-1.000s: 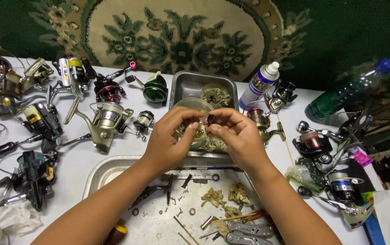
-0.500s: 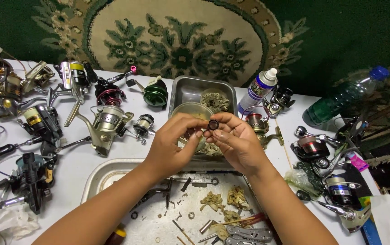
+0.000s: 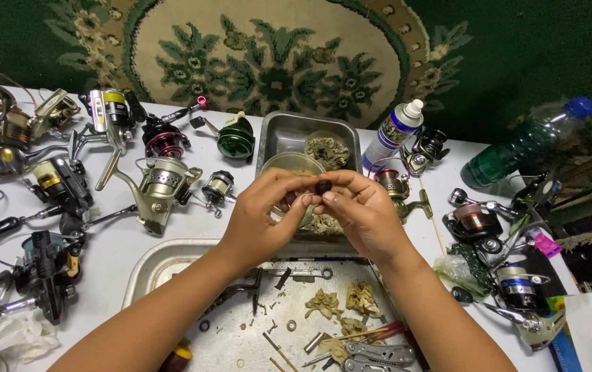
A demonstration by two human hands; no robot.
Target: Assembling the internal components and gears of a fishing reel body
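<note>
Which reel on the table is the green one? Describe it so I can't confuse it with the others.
Start at the deep metal pan at the table's far edge, above both hands. Immediately left of it, beside the pink-spooled reel, sits the green reel. It is the only one with a glossy dark green body; its neighbours are silver, black or pink.

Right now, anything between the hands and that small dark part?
Nothing visible. Both the left hand and right hand already pinch the small dark round part at their fingertips, held above the smaller metal tray.
</note>
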